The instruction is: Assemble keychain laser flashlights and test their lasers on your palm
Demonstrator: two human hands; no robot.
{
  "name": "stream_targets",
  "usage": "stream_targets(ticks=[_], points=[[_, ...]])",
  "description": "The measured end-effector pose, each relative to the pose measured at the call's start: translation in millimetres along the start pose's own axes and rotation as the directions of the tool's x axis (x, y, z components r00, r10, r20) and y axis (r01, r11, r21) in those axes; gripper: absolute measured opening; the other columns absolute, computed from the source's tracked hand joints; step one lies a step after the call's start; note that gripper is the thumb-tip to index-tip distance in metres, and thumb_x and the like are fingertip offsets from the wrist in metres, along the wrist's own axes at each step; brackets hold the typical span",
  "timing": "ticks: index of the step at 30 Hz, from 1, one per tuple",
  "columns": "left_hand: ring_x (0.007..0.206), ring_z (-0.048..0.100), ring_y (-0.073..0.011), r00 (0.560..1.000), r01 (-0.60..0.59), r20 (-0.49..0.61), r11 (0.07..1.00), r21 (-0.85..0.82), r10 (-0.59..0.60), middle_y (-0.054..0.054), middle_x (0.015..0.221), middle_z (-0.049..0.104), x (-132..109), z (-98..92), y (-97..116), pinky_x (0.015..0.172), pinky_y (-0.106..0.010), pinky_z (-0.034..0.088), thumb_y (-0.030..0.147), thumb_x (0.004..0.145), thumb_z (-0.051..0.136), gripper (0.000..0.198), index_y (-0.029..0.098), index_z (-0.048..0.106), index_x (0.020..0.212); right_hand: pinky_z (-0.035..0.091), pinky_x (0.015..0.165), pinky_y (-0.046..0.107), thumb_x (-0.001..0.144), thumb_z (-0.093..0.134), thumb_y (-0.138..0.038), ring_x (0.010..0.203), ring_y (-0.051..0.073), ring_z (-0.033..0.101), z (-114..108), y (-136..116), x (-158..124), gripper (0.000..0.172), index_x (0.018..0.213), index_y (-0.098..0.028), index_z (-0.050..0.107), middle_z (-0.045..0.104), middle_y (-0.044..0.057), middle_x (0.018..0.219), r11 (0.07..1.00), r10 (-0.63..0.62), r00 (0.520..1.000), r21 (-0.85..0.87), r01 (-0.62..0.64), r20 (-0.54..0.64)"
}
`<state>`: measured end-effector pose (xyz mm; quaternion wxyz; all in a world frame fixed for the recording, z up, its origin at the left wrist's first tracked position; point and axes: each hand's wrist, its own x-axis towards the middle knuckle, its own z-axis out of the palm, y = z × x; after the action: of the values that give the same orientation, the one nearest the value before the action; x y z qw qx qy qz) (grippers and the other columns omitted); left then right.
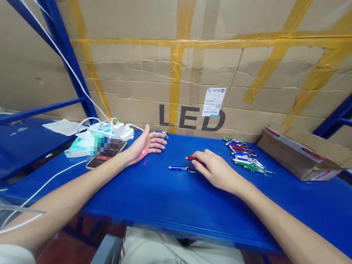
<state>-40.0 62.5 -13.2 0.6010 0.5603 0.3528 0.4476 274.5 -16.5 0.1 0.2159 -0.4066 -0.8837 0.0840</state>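
Observation:
My right hand (211, 168) is closed around a red laser pointer (189, 158), whose front end sticks out to the left. A bright red dot falls on the palm of my left hand (146, 148), which is open with fingers stretched out and holds nothing. Just below my right hand, a blue laser pointer (177, 168) with a clip at its right end lies on the blue table (157, 200). Behind my left fingers lies another pointer-like item with a metal clip (165, 134), partly hidden.
A row of several coloured pointers (244, 156) lies at the right, beside an open cardboard box (303, 155). At the left are a phone (109, 153), a white power strip (123, 132), a green-and-white packet (77, 148) and cables. A large taped carton (132, 70) stands behind.

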Motion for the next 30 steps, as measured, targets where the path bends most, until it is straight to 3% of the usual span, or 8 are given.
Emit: stream_targets(ticks=[4,8,11,13,17,25,27,30], points=[[0.100,0.076,-0.0272,1.000,0.008,-0.010,1.000,0.020,-0.008,-0.017,0.115,0.080,1,1.7,0,0.084,-0.035,0.061,0.087,0.101,0.041,0.082,0.016,0.076,0.122,0.052,0.088,0.042,0.116,0.043,-0.038,0.101,0.028,0.067,2,2,0,0.031,0.120,-0.023,0.070,0.077,0.011,0.109,1.000,0.014,1.000,-0.003,-0.014,0.006],[0.094,0.075,-0.0261,0.995,-0.081,-0.047,0.980,0.182,0.091,-0.013,0.107,0.080,-1,11.2,-1,0.084,-0.037,0.059,0.075,0.097,0.067,0.061,0.018,0.078,0.115,0.054,0.093,0.042,0.116,0.043,-0.039,0.106,0.028,0.070,5,3,0,0.030,0.122,-0.025,0.068,0.077,0.010,0.116,0.999,-0.003,1.000,0.043,0.003,-0.008],[0.082,0.071,-0.0247,0.948,-0.282,-0.008,0.848,0.448,0.319,-0.009,0.091,0.077,-13,26.8,0,0.086,-0.040,0.057,0.066,0.096,0.073,0.047,0.020,0.080,0.102,0.054,0.097,0.042,0.117,0.043,-0.041,0.112,0.027,0.072,7,1,1,0.031,0.126,-0.025,0.068,0.077,0.010,0.124,0.995,-0.036,0.999,0.093,0.037,-0.012],[0.085,0.070,-0.0261,0.919,-0.365,0.100,0.729,0.579,0.381,-0.009,0.096,0.078,-23,39.6,3,0.089,-0.042,0.055,0.060,0.102,0.069,0.039,0.023,0.082,0.102,0.055,0.098,0.041,0.118,0.043,-0.043,0.113,0.027,0.073,8,0,1,0.032,0.129,-0.026,0.068,0.077,0.010,0.125,0.993,-0.049,0.999,0.105,0.049,-0.005],[0.089,0.070,-0.0279,0.880,-0.474,0.327,0.606,0.639,0.345,-0.010,0.103,0.077,-38,58.1,9,0.087,-0.043,0.054,0.055,0.101,0.072,0.031,0.028,0.085,0.105,0.054,0.094,0.039,0.118,0.044,-0.043,0.109,0.026,0.073,10,-3,1,0.031,0.128,-0.025,0.068,0.077,0.010,0.121,0.990,-0.077,0.997,0.123,0.075,0.016],[0.092,0.070,-0.0266,0.840,-0.542,0.406,0.535,0.647,0.360,-0.009,0.104,0.078,-39,60.3,9,0.085,-0.038,0.054,0.051,0.104,0.070,0.027,0.026,0.082,0.106,0.051,0.089,0.035,0.117,0.047,-0.041,0.102,0.024,0.072,13,-10,1,0.028,0.119,-0.024,0.069,0.077,0.007,0.116,0.975,-0.098,0.995,0.202,0.091,0.027],[0.090,0.070,-0.0231,0.827,-0.562,0.434,0.486,0.669,0.358,-0.007,0.105,0.077,-39,58.5,9,0.085,-0.035,0.054,0.049,0.107,0.068,0.028,0.024,0.080,0.110,0.051,0.087,0.034,0.117,0.048,-0.043,0.099,0.023,0.072,14,-11,1,0.028,0.120,-0.024,0.068,0.077,0.007,0.113,0.974,-0.094,0.995,0.211,0.086,0.032],[0.106,0.070,-0.0217,0.776,-0.628,0.517,0.372,0.684,0.361,-0.007,0.116,0.076,-38,52.4,10,0.097,-0.034,0.053,0.040,0.112,0.060,0.026,0.022,0.075,0.123,0.051,0.088,0.035,0.117,0.046,-0.045,0.100,0.024,0.072,15,-10,0,0.030,0.123,-0.025,0.068,0.077,0.007,0.115,0.977,-0.074,0.997,0.202,0.066,0.030]])
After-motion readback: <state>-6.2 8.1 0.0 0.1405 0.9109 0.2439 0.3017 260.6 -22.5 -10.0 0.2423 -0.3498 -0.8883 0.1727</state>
